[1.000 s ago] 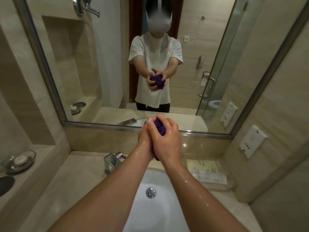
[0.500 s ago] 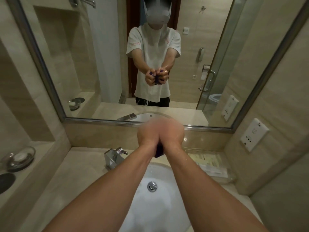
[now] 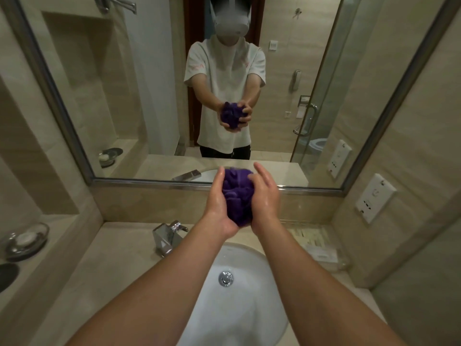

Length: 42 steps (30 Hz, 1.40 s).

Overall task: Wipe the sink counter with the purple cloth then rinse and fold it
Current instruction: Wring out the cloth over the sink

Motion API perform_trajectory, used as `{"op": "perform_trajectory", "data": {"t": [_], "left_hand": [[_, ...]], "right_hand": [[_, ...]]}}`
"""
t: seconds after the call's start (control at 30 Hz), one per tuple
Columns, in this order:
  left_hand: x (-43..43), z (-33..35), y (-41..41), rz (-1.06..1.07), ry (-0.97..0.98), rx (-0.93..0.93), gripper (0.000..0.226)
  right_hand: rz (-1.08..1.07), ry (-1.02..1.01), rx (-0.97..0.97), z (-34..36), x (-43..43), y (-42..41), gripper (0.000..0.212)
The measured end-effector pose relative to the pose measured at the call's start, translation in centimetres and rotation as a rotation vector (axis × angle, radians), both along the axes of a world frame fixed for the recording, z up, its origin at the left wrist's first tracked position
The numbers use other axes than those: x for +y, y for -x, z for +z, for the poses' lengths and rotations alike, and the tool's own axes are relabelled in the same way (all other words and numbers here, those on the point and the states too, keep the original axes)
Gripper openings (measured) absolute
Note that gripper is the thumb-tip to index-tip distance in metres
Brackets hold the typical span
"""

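The purple cloth (image 3: pixel 237 196) is bunched into a wet ball, held up in front of the mirror above the back of the white sink (image 3: pixel 252 318). My left hand (image 3: pixel 218 208) cups it from the left and below. My right hand (image 3: pixel 265 198) presses against its right side, fingers loosened and pointing up. Both hands and forearms are wet. The beige stone counter (image 3: pixel 109 265) surrounds the sink.
A chrome faucet (image 3: pixel 167 236) stands left of the basin, with no water running from it. A glass soap dish (image 3: pixel 26 239) sits on the left ledge. A clear tray of packets (image 3: pixel 316 245) lies on the right counter. A wall socket (image 3: pixel 375 197) is at right.
My hands were clenched tight around the cloth, hiding most of it. They have since loosened and parted, and the crumpled cloth has puffed out between them.
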<state>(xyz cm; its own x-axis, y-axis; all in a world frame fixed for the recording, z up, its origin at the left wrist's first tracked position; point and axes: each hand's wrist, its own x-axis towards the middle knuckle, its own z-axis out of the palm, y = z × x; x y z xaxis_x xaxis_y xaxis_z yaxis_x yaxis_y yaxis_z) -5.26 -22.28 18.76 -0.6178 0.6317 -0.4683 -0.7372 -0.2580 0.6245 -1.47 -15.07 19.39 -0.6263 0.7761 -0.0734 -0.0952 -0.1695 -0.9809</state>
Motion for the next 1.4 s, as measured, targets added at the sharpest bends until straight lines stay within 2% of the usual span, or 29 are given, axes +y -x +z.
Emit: {"op": "perform_trajectory", "data": {"t": [0.1, 0.13, 0.2, 0.23, 0.3, 0.4, 0.53, 0.67, 0.73, 0.83, 0.93, 1.0, 1.13, 1.23, 1.27, 1.33, 1.4], "left_hand": [[0.4, -0.4, 0.4, 0.098, 0.055, 0.098, 0.053], [0.6, -0.6, 0.7, 0.142, 0.119, 0.192, 0.052], [1.3, -1.1, 0.8, 0.229, 0.261, 0.398, 0.042], [1.8, -1.3, 0.7, 0.262, 0.332, 0.496, 0.036], [2.7, -1.0, 0.2, 0.3, 0.436, 0.66, 0.03], [3.1, -1.1, 0.3, 0.341, 0.546, 0.805, 0.035], [2.7, -2.6, 0.8, 0.416, 0.553, 0.707, 0.038], [2.7, -3.2, 1.5, 0.383, 0.594, 0.57, 0.033], [2.6, -3.6, 1.9, 0.321, 0.569, 0.449, 0.031], [2.0, -3.7, 2.3, 0.146, 0.507, 0.424, 0.047], [1.6, -2.5, 3.1, 0.069, 0.559, 0.558, 0.06], [1.2, -1.8, 4.0, 0.086, 0.574, 0.669, 0.054], [0.0, -0.3, 5.0, 0.073, 0.661, 0.873, 0.049], [-0.3, 1.7, 4.7, 0.078, 0.686, 1.08, 0.055], [-0.2, 2.5, 4.5, 0.078, 0.669, 1.115, 0.056], [0.1, 4.1, 4.4, 0.078, 0.611, 1.148, 0.058], [0.2, 5.7, 4.4, 0.057, 0.564, 1.134, 0.059]], "right_hand": [[0.3, -0.157, -0.228, -0.7, 0.1, -0.9, 0.049], [0.36, -0.136, -0.263, -0.4, 0.4, -1.3, 0.048], [0.396, 0.059, -0.238, 0.3, 0.3, -1.8, 0.033], [0.371, 0.154, -0.209, 0.4, 0.0, -1.7, 0.035], [0.199, 0.219, -0.185, -0.1, -0.5, -0.9, 0.049], [-0.078, 0.271, -0.191, -0.7, -1.3, 0.3, 0.039], [-0.18, 0.232, -0.239, -1.9, -1.1, 0.8, 0.026], [-0.11, 0.242, -0.32, -2.7, -0.7, 1.5, 0.025], [0.026, 0.259, -0.364, -3.1, 0.3, 1.6, 0.029], [0.17, 0.31, -0.372, -3.4, 1.7, 1.0, 0.049], [0.187, 0.267, -0.366, -2.3, 2.4, 0.3, 0.049], [0.147, 0.186, -0.381, -1.7, 3.1, 0.2, 0.049], [0.138, -0.207, -0.405, -0.4, 3.5, 0.1, 0.054], [0.21, -0.519, -0.455, 0.4, 3.5, 0.1, 0.031], [0.264, -0.513, -0.407, 0.8, 3.4, 0.0, 0.028], [0.44, -0.388, -0.227, 1.5, 3.1, -0.3, 0.042], [0.55, -0.423, -0.186, 2.2, 2.9, -0.8, 0.056]]}}
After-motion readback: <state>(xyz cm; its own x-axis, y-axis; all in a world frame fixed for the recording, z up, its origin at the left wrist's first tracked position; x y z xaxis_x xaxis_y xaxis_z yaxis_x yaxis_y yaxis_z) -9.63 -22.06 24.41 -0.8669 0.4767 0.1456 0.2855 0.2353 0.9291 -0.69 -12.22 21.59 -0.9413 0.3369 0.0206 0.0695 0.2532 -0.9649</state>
